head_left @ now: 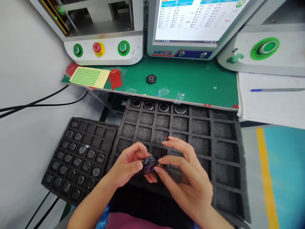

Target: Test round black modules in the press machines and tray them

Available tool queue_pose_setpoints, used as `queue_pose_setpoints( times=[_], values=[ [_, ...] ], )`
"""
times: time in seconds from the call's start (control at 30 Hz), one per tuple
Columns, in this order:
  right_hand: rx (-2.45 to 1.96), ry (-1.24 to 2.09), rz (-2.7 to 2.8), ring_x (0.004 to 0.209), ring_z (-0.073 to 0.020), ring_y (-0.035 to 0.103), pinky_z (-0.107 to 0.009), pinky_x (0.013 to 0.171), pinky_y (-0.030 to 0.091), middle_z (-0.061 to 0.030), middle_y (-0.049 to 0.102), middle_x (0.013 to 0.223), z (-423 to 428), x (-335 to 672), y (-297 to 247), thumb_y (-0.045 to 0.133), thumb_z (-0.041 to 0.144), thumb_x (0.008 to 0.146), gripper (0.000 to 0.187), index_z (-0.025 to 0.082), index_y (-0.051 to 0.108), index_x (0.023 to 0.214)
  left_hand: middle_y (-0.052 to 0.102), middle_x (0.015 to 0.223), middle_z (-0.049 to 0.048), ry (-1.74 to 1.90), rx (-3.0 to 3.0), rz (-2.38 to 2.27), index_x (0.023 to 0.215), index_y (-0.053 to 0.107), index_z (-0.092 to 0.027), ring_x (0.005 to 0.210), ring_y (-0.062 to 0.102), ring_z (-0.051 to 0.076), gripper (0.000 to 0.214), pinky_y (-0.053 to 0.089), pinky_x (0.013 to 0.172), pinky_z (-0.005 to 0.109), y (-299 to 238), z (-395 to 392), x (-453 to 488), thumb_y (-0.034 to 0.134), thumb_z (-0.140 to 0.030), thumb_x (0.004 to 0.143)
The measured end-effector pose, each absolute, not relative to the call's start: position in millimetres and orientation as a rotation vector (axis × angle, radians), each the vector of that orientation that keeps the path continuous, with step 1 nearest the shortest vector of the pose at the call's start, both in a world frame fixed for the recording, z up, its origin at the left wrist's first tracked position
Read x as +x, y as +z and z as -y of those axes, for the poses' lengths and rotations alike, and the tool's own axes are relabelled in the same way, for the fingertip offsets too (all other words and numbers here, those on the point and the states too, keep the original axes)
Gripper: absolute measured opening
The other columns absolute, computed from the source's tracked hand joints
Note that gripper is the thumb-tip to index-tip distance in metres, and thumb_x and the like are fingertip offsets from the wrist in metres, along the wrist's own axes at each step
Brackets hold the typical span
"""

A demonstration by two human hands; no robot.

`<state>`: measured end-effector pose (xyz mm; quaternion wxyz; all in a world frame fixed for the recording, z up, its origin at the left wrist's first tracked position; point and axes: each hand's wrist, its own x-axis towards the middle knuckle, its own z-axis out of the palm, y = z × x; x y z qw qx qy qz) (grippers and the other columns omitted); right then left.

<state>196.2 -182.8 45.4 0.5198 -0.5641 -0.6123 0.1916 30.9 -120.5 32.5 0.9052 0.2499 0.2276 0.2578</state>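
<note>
My left hand (127,165) and my right hand (188,178) meet over the big foam tray (224,140), both pinching one small round black part (149,164). The left thumb and fingers wrap its left side. The right thumb and forefinger grip its right edge, the other right fingers stretched out above. Several ring-shaped parts (164,107) sit in the tray's far row. One more round black part (151,78) lies on the green mat (195,79).
A smaller foam tray (95,128) at left holds several dark round pieces. On the mat lie a yellow sheet of green dot stickers (89,77), red labels (116,78) and clear film scraps (163,92). A press with buttons (98,48), a monitor (190,22), paper with a pen (276,90) stand behind.
</note>
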Motion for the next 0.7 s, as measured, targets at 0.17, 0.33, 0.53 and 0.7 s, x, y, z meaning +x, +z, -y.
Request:
queue_pose_setpoints(
  times=[0.17,0.33,0.53,0.7],
  values=[
    [-1.394,0.564,1.461,0.121,-0.0251,0.055,-0.046,0.098,0.051,-0.0089,0.063,0.115,182,200,45,0.065,0.014,0.086,0.010,0.023,0.061,0.084,0.071,0.090,0.0017,0.530,0.536,-0.526,0.088,0.054,-0.015,0.067,0.074,0.016,0.036,0.060,0.060,0.022,34,118,33,0.080,-0.035,0.075],
    [-1.410,0.557,1.465,0.120,-0.0254,0.056,-0.045,0.098,0.052,-0.0094,0.064,0.116,176,203,43,0.066,0.015,0.085,0.009,0.023,0.062,0.086,0.071,0.090,0.0022,0.542,0.550,-0.546,0.086,0.054,-0.014,0.069,0.074,0.015,0.033,0.060,0.062,0.022,37,118,35,0.080,-0.032,0.077],
    [-1.338,0.596,1.558,0.125,-0.0255,0.054,-0.044,0.100,0.051,-0.0092,0.065,0.117,185,215,52,0.062,0.013,0.087,0.010,0.023,0.061,0.084,0.075,0.089,0.0044,0.599,0.561,-0.596,0.082,0.059,-0.013,0.070,0.074,0.015,0.028,0.059,0.064,0.021,39,113,39,0.080,-0.032,0.077],
    [-1.552,0.489,1.216,0.122,-0.0262,0.058,-0.053,0.106,0.042,-0.0057,0.066,0.122,136,293,34,0.062,0.023,0.086,0.012,0.023,0.060,0.075,0.078,0.092,0.0090,0.701,0.505,-0.705,0.093,0.066,-0.015,0.066,0.074,0.018,0.029,0.060,0.060,0.022,39,106,37,0.080,-0.033,0.075]
  ],
)
